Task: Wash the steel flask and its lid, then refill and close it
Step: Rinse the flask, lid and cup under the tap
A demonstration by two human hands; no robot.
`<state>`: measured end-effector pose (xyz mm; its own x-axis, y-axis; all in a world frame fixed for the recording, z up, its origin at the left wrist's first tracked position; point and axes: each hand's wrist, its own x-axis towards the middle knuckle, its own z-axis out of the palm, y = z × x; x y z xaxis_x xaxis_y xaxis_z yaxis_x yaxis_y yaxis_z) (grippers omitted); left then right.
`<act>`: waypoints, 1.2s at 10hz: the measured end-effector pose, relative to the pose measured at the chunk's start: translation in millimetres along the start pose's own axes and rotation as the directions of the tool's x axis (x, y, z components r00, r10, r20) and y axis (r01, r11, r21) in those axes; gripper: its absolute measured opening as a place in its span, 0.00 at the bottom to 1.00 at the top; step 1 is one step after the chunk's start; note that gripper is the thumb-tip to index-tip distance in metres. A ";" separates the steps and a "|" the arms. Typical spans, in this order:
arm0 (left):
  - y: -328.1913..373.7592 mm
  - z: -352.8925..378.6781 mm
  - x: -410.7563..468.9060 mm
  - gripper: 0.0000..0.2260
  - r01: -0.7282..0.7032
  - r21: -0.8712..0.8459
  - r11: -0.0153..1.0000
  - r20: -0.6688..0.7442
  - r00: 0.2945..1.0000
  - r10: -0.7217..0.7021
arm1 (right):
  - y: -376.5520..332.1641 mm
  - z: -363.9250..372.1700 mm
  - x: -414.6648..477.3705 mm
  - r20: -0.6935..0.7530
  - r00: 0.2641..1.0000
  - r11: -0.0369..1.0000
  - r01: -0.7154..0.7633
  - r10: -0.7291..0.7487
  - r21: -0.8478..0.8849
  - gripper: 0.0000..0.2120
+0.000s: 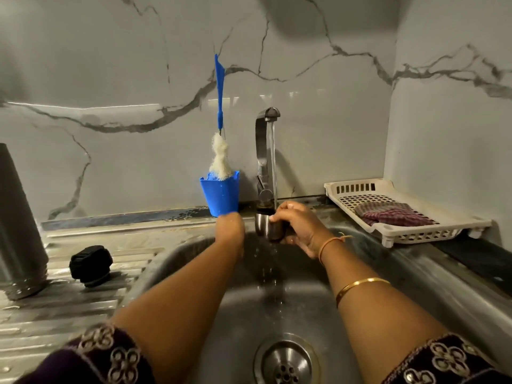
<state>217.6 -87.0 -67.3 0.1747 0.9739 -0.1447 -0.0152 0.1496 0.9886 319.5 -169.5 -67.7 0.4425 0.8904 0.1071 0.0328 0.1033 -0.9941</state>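
Note:
The steel flask (19, 231) stands upside down on the left drainboard, its threaded mouth on the ribbed steel. Its black stopper (90, 266) lies beside it on the right. My right hand (297, 225) grips the flask's steel cup lid (266, 227) from the right and holds it under the running water at the back of the sink (415, 275). My left hand (230, 227) is blurred, just left of the cup lid and in front of the blue holder. Its fingers do not show.
The tap (263, 151) stands behind the sink with water streaming down. A blue holder (220, 196) with a blue-handled bottle brush (220, 151) hangs on the back wall. A white dish rack (399, 212) holding a checked cloth (388, 214) sits at the right. The drain (285, 364) is near me.

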 end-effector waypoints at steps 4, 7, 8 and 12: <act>56.0 58.6 11.1 0.14 -0.080 -0.075 0.994 0.202 0.975 0.093 | 8.8 2.0 17.5 -0.183 0.951 0.909 0.164 -0.249 -0.383 0.10; 46.0 54.8 8.5 0.09 -0.337 0.391 0.857 0.344 0.916 0.203 | 7.4 -0.5 17.0 -0.033 0.999 0.978 0.002 -0.009 -0.206 0.10; 36.8 38.4 2.6 0.08 -0.298 0.306 0.904 0.322 0.926 0.197 | 1.8 -0.8 11.4 0.002 0.997 0.997 -0.079 0.079 -0.012 0.09; -12.4 -59.8 -40.7 0.15 -0.542 0.815 0.206 0.565 0.822 -0.070 | -2.7 -9.9 -46.9 -0.022 0.738 0.732 -0.672 0.674 -0.109 0.21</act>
<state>151.8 -118.3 -76.1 0.7006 0.6943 -0.1649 0.7044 -0.6360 0.3151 307.5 -215.9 -70.1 0.3686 0.7170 -0.5916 -0.1754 -0.5714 -0.8017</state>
